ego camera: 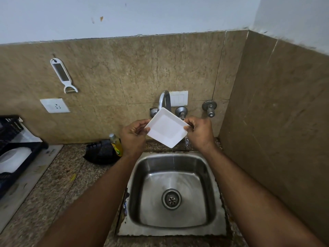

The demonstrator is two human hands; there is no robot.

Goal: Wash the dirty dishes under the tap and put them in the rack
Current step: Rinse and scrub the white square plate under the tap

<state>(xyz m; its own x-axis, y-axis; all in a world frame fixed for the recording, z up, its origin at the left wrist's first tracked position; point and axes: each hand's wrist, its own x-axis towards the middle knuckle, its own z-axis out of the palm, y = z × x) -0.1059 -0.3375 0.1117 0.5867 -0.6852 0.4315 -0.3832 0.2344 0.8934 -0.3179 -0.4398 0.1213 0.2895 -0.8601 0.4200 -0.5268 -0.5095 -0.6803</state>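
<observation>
While it drains over the sink [211, 168], the square white plate [167, 129] is held up in front of the tap [164, 98], turned corner-down like a diamond, so that a thin thread of water runs off its lowest corner straight into the basin below. Each hand takes one side corner: the left hand [133, 136] pinches the left corner with its fingers [142, 124] curled round the rim and the thumb on the face, and the right hand [200, 133] does the same on the right corner, both clamped on the plate. Held by the edges like this, the face stays untouched and the tilt probably sheds the rinse water before racking. A yellow soap bottle [116, 144] stands on the table [58, 177] just left of the left wrist, beside a dark object I cannot identify. Well apart at the far left, the black rack [26, 154] already holds a white dish [14, 159], which seems the plate's likely destination.
</observation>
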